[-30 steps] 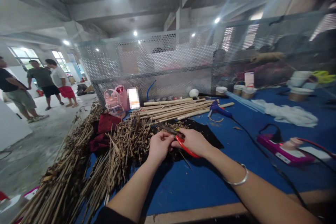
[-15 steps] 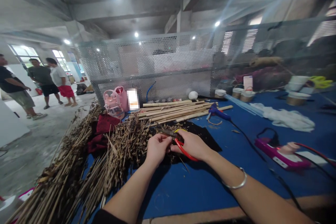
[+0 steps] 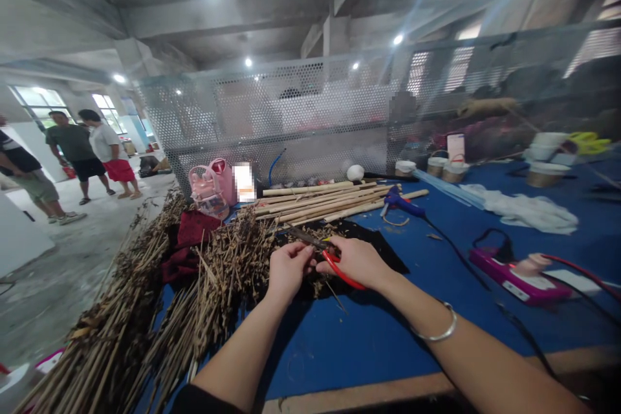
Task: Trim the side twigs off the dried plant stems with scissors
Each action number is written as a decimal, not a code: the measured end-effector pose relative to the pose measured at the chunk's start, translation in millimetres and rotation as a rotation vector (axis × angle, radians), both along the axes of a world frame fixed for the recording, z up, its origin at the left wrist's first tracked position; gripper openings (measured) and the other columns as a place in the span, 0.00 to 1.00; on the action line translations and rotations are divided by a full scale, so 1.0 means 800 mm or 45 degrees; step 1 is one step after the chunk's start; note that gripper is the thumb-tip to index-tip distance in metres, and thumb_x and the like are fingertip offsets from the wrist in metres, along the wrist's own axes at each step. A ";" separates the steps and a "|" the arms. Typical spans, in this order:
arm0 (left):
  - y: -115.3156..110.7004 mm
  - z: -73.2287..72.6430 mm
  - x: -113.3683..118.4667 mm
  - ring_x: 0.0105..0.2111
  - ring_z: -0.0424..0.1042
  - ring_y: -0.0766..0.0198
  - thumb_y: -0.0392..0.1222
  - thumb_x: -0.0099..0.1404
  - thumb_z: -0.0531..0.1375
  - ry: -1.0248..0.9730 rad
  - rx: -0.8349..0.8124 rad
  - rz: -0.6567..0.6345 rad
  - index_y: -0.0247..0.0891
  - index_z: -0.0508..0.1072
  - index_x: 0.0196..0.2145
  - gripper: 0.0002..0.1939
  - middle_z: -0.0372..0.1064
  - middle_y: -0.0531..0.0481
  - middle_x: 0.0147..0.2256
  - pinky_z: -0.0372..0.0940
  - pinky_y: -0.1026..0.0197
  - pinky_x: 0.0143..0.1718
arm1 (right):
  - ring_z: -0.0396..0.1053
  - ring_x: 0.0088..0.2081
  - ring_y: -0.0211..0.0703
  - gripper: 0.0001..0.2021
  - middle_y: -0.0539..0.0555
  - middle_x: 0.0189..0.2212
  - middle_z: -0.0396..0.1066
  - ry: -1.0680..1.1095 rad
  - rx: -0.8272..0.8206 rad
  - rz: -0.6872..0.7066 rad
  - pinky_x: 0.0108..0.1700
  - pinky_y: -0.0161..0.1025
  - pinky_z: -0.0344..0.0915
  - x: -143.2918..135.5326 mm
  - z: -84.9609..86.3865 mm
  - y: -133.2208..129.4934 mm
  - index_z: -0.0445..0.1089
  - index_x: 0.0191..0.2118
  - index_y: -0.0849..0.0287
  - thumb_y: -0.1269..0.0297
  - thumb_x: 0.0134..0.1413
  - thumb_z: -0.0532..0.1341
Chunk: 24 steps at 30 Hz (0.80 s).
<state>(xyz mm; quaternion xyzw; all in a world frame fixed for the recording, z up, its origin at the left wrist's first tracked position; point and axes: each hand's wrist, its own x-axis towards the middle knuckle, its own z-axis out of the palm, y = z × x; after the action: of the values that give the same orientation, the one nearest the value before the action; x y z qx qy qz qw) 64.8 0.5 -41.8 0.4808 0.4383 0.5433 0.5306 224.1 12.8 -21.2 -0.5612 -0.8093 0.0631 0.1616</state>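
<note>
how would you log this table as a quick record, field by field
left hand: fingers pinched together near the blades; whatever they may hold is too small to tell
right hand: gripping the red-handled cutters, silver bracelet on that arm
under the hands: black cloth with dry scraps
left of hands: dried stems, dark red cloth
beyond hands: pale sticks, side by side
right of hands: blue glue gun, purple power strip
table: blue top
</note>
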 end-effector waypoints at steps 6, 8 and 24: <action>0.002 -0.007 0.001 0.18 0.63 0.72 0.46 0.50 0.61 -0.034 0.016 -0.023 0.31 0.73 0.28 0.13 0.66 0.52 0.19 0.58 0.69 0.21 | 0.66 0.32 0.42 0.21 0.54 0.32 0.68 0.059 0.001 0.058 0.30 0.34 0.55 -0.004 0.003 -0.007 0.62 0.34 0.58 0.45 0.41 0.59; 0.002 -0.008 0.002 0.18 0.63 0.72 0.46 0.50 0.61 -0.028 0.028 -0.027 0.32 0.73 0.27 0.13 0.66 0.52 0.19 0.59 0.69 0.21 | 0.65 0.32 0.43 0.21 0.54 0.32 0.67 0.064 0.012 0.072 0.31 0.34 0.55 -0.004 0.001 -0.006 0.62 0.34 0.58 0.45 0.41 0.59; -0.004 -0.002 0.005 0.17 0.60 0.73 0.44 0.50 0.61 0.143 -0.052 0.039 0.32 0.75 0.32 0.13 0.68 0.51 0.21 0.57 0.69 0.18 | 0.66 0.30 0.42 0.20 0.51 0.28 0.69 0.138 0.005 -0.001 0.28 0.34 0.52 -0.006 -0.008 0.001 0.63 0.34 0.56 0.43 0.44 0.56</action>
<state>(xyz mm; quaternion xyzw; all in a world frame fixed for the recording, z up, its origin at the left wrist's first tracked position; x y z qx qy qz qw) 68.9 -2.6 -43.5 0.4929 0.4856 0.5144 0.5066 219.6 13.5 -27.7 -0.5570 -0.7992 0.0917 0.2063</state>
